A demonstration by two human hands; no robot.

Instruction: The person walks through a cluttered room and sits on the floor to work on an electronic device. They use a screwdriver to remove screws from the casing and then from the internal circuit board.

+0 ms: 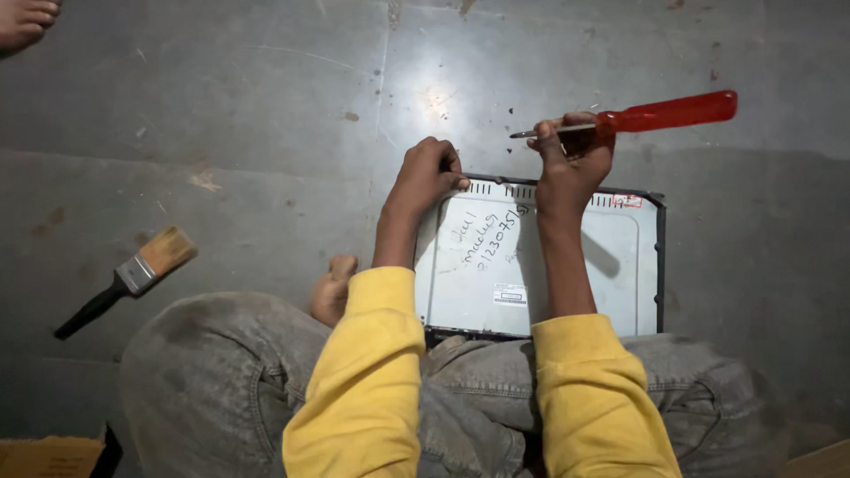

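Grey floor [221, 106] surrounds box [611, 265]; right hand [571, 159] grips screwdriver [655, 115].

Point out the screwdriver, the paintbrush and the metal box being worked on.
screwdriver [666, 113], head view, on its red handle.
paintbrush [165, 252], head view, on the bristles.
metal box [580, 265], head view, on the bare grey top panel.

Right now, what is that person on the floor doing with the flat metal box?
A person in yellow sleeves sits on the grey floor with a flat metal box lying in front of their knees. The left hand rests its fingers on the box's far edge. The right hand holds a red-handled screwdriver sideways above that same edge, its tip pointing left. A paintbrush lies on the floor off to the left, untouched.
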